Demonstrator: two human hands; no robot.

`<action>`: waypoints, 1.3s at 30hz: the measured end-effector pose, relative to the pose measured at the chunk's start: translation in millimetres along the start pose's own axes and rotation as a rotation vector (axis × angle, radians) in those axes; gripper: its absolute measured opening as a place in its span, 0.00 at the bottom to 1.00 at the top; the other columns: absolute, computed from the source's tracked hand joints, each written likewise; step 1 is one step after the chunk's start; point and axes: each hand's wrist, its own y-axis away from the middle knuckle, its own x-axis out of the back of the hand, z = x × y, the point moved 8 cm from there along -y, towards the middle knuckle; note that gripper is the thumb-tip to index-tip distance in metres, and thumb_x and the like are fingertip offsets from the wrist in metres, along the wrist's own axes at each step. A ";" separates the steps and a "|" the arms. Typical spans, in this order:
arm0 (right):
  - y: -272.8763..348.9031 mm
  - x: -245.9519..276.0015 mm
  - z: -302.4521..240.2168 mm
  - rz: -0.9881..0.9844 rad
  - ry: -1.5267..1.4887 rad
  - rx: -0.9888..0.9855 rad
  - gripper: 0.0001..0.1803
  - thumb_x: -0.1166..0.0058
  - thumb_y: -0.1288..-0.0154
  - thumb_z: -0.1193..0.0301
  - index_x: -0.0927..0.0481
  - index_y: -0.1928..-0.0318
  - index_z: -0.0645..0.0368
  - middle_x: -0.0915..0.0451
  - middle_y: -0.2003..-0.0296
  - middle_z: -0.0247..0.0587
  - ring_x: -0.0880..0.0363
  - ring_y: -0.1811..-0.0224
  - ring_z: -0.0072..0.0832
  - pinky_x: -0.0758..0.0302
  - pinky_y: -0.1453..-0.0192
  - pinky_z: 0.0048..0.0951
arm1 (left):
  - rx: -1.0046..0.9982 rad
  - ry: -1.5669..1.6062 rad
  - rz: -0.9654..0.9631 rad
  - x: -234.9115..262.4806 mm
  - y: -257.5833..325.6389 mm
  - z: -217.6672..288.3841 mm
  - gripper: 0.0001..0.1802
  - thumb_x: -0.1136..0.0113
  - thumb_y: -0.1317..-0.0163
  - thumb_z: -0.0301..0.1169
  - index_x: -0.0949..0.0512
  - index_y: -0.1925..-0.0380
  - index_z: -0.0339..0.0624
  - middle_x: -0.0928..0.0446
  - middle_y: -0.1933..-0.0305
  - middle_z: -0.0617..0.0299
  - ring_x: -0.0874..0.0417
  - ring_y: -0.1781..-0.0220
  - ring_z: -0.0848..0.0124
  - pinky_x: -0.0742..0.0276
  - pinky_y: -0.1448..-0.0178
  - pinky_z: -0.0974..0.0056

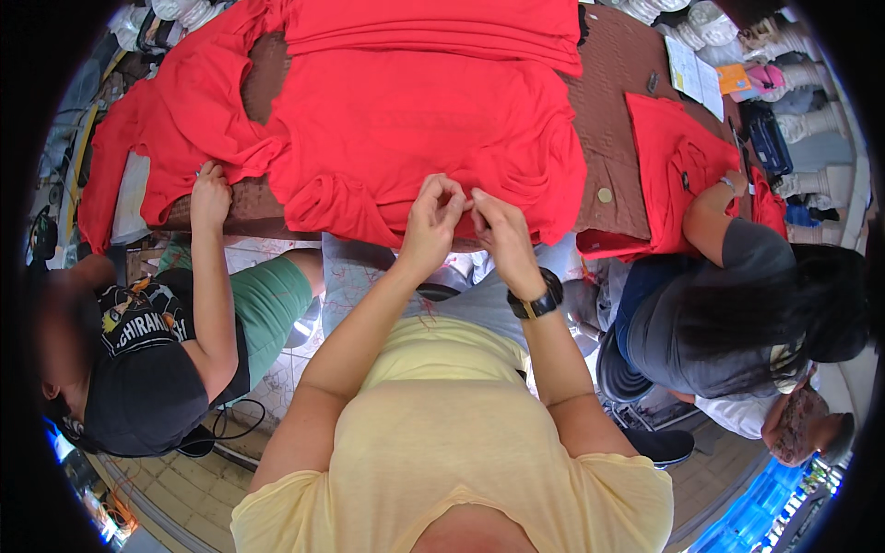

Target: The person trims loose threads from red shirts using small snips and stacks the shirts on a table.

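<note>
A red shirt [406,120] lies spread on the table in front of me, its near edge bunched and hanging over the table's edge. Both my hands are raised over that near edge, close together. The fingers of my left hand [431,221] are curled in a pinch. Opposite it, my right hand [503,238] is pinched too, thumb and fingertips together, with a dark watch [536,297] on the wrist. Whatever lies between the fingertips is too small to make out.
A stack of folded red garments [433,32] lies beyond the shirt on the brown-covered table [608,120]. Left, a person's hand [211,189] works on red cloth; right, another person's hand [735,184] touches a red garment. An open notebook [693,76] and a round coin-like disc [605,195] are also there.
</note>
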 end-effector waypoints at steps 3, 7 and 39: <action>6.1 25.5 -35.9 0.174 0.120 0.241 0.16 0.40 0.29 0.61 0.23 0.65 0.63 0.31 0.75 0.30 0.31 0.68 0.17 0.35 0.70 0.24 | 0.060 -0.018 -0.020 12.6 3.1 7.2 0.04 0.45 0.27 0.24 0.29 0.58 0.40 0.29 0.60 0.66 0.25 0.57 0.79 0.27 0.48 0.71; -2.2 13.7 -57.8 0.205 0.295 0.479 0.13 0.33 0.37 0.71 0.20 0.59 0.66 0.23 0.67 0.37 0.25 0.67 0.23 0.30 0.67 0.26 | 0.045 -0.072 0.135 16.4 0.1 9.7 0.09 0.41 0.30 0.22 0.29 0.54 0.40 0.27 0.62 0.68 0.25 0.58 0.78 0.27 0.49 0.70; 17.2 -30.2 0.7 -0.214 -0.219 -0.037 0.22 0.65 0.17 0.54 0.26 0.60 0.58 0.37 0.78 0.25 0.45 0.80 0.12 0.47 0.78 0.19 | 0.169 0.245 0.084 6.4 -7.2 4.1 0.04 0.47 0.25 0.26 0.31 0.57 0.39 0.31 0.75 0.68 0.34 0.76 0.83 0.40 0.73 0.73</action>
